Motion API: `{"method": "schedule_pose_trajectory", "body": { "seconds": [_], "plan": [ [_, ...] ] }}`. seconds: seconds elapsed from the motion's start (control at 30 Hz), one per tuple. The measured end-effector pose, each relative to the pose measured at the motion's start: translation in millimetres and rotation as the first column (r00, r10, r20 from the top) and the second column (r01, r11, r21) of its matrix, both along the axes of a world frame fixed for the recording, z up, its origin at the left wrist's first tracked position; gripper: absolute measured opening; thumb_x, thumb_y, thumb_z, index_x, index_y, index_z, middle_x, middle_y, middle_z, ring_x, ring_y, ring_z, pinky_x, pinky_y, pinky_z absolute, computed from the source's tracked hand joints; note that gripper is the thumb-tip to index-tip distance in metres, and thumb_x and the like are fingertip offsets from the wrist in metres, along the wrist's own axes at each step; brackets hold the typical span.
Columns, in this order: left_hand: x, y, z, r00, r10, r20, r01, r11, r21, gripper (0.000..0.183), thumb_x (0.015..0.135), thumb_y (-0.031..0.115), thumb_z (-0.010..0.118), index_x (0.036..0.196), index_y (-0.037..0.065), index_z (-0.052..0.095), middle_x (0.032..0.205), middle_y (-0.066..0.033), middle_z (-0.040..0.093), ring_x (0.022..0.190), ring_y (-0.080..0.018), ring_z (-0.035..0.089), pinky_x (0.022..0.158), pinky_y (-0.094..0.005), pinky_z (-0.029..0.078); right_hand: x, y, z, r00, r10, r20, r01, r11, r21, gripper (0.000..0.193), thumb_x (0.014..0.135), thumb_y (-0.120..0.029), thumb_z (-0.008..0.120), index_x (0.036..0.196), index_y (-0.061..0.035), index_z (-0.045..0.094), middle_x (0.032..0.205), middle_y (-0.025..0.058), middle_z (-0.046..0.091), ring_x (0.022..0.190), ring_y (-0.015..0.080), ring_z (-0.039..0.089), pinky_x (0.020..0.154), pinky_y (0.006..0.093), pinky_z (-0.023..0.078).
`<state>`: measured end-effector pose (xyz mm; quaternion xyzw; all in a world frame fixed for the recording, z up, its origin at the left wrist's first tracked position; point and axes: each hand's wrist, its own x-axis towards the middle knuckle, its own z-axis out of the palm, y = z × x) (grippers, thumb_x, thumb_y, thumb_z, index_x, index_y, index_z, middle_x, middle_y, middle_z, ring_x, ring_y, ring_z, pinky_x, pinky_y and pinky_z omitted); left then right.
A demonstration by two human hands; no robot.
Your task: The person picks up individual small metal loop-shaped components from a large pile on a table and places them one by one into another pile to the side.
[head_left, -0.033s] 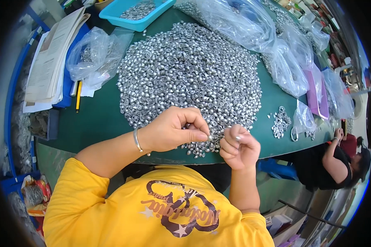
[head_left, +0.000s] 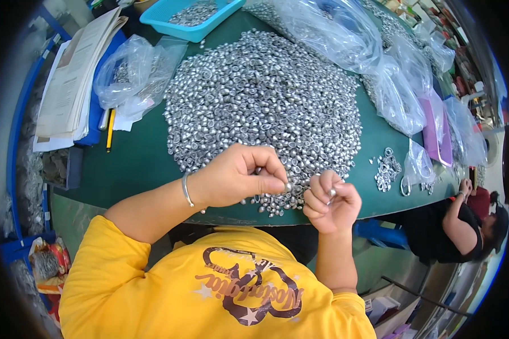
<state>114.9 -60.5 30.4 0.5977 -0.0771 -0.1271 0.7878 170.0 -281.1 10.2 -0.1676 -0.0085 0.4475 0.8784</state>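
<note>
A broad heap of small, shiny silver metal pieces (head_left: 260, 96), many rounded like beads and some showing hollow oval openings, covers the middle of the green table. At its near edge my left hand (head_left: 246, 175), with a silver bangle at the wrist, pinches a rounded silver piece (head_left: 288, 187) between thumb and forefinger. Just to the right my right hand (head_left: 332, 203) is closed, palm side toward me, with another small silver piece (head_left: 332, 193) between thumb and curled fingers. A narrow gap separates the two hands. Their fingers hang over the heap's front fringe.
A light-blue basket (head_left: 193, 35) with metal pieces stands at the back left. Nearby are a clear bag (head_left: 127, 73), papers (head_left: 76, 79) and a yellow pencil (head_left: 111, 130). Clear bags (head_left: 398, 101), a purple tray (head_left: 434, 127) and a small pile of rings (head_left: 387, 169) lie right, near another person (head_left: 461, 223).
My right hand has shifted slightly right, and the silver piece in its fingers shows more plainly. My left hand keeps its pinch. The whole view has shifted a little.
</note>
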Motion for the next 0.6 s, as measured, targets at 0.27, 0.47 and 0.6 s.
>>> {"method": "schedule_pose_trajectory", "body": {
  "seconds": [0.27,0.47,0.6],
  "plan": [
    [-16,52,-14,0.924,0.300,-0.235,-0.373,0.836,-0.402,0.005,0.078,0.003,0.053,0.077,0.006,0.049,0.076,-0.0083,0.055,0.051,-0.0059,0.043,0.040,-0.0149,0.031,-16,44,11,0.173,0.529,0.831,0.695,0.532,-0.483,0.007,0.074,-0.003,0.063,0.081,-0.0041,0.062,0.063,0.0051,0.056,0.050,0.0150,0.052,0.044,0.0254,0.041],
    [-16,39,-14,0.853,0.304,0.425,-0.512,0.646,0.566,0.007,0.070,0.005,0.068,0.073,0.004,0.061,0.061,0.0007,0.047,0.052,-0.0075,0.044,0.048,-0.0221,0.035,-19,70,9,-0.138,0.749,0.648,0.860,0.415,-0.297,0.009,0.075,-0.010,0.062,0.083,-0.0058,0.060,0.068,0.0087,0.056,0.054,0.0265,0.056,0.047,0.0339,0.046],
    [-21,34,-21,0.826,0.119,0.550,-0.502,0.599,0.624,0.012,0.067,0.007,0.069,0.078,0.007,0.064,0.064,-0.0050,0.050,0.054,-0.0182,0.049,0.049,-0.0283,0.040,-16,68,11,-0.150,0.725,0.672,0.847,0.445,-0.290,0.011,0.075,-0.010,0.062,0.086,-0.0057,0.060,0.067,0.0088,0.055,0.055,0.0265,0.056,0.047,0.0343,0.045]
  ]
}}
